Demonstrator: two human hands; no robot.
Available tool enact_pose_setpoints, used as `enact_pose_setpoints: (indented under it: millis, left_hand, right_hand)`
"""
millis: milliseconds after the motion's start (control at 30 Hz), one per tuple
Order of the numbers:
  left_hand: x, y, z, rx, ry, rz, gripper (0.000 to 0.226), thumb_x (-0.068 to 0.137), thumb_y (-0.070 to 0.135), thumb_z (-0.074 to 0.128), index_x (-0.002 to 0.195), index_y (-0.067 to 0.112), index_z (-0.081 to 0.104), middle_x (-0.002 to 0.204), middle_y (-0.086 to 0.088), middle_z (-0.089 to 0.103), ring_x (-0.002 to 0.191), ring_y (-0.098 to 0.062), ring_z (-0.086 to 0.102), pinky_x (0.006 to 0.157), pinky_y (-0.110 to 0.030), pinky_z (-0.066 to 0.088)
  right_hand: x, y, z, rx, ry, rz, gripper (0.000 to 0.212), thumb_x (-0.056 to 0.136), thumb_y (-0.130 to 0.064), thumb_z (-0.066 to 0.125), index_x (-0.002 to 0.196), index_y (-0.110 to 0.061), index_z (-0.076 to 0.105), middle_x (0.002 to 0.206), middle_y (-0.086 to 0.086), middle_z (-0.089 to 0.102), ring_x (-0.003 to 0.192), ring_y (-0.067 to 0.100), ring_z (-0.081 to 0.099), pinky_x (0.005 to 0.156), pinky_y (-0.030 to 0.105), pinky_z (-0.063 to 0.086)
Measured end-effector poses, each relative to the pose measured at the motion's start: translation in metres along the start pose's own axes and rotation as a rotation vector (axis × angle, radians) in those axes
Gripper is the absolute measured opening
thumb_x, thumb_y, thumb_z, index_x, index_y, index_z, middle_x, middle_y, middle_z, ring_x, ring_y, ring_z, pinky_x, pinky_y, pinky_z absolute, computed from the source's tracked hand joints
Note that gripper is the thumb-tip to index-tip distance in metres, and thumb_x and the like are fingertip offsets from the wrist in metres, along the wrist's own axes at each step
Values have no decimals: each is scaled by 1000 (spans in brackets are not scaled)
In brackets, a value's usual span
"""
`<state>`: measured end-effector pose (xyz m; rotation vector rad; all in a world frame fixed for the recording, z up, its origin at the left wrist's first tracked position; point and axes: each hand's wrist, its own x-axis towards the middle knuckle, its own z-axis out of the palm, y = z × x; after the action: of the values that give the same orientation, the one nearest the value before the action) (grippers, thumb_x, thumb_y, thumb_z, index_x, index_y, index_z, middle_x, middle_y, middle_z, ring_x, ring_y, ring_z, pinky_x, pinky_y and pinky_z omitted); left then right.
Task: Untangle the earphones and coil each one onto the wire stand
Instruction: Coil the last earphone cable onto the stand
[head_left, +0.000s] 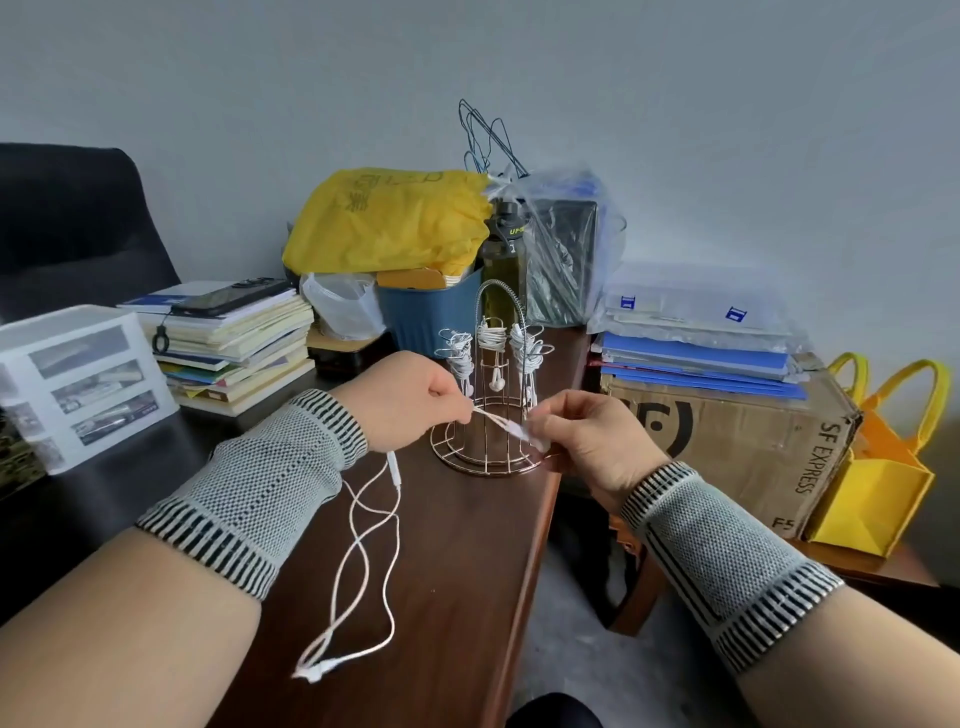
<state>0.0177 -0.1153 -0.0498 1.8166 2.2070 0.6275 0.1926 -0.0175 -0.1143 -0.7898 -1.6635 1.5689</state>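
Note:
A copper wire stand (493, 415) sits on the dark wooden table (457, 561), with three coiled white earphones (491, 338) hanging from its upper hooks. My left hand (410, 400) pinches a white earphone cable (363, 561) just left of the stand. My right hand (587, 441) pinches the same cable's earbud end, and a short stretch runs taut between the two hands. The rest of the cable hangs from my left hand and loops down across the table to its plug near the front.
A stack of books (234, 348) with a phone on top and a white drawer box (78, 384) lie to the left. Behind the stand are a blue tub (421, 317), a yellow bag (389, 218) and a bottle (504, 249). A cardboard box (727, 431) stands right of the table edge.

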Motion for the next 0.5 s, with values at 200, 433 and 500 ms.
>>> enact_pose_setpoints:
  millis: [200, 433, 500]
  left_hand:
    - [7, 18, 4, -20, 13, 31, 27, 91, 29, 63, 67, 18, 66, 48, 10, 43, 41, -1, 38, 45, -14, 31]
    - [8, 20, -1, -59, 47, 85, 26, 89, 37, 65, 71, 19, 73, 47, 5, 38, 46, -11, 33, 40, -15, 25]
    - [10, 19, -8, -125, 54, 66, 25, 87, 37, 65, 76, 17, 74, 43, 9, 34, 41, -9, 29, 41, -21, 25]
  right_hand:
    - [-4, -18, 18, -260, -93, -268, 23, 89, -7, 65, 111, -12, 69, 81, 1, 71, 67, 2, 61, 68, 11, 48]
    - [5, -20, 7, -268, -154, -223, 8, 88, -6, 67, 86, -3, 74, 72, 22, 69, 55, 24, 51, 55, 29, 42]
    - [10, -32, 2, -416, -122, -294, 11, 90, -12, 64, 86, -5, 72, 67, 16, 69, 49, 17, 53, 50, 25, 45]
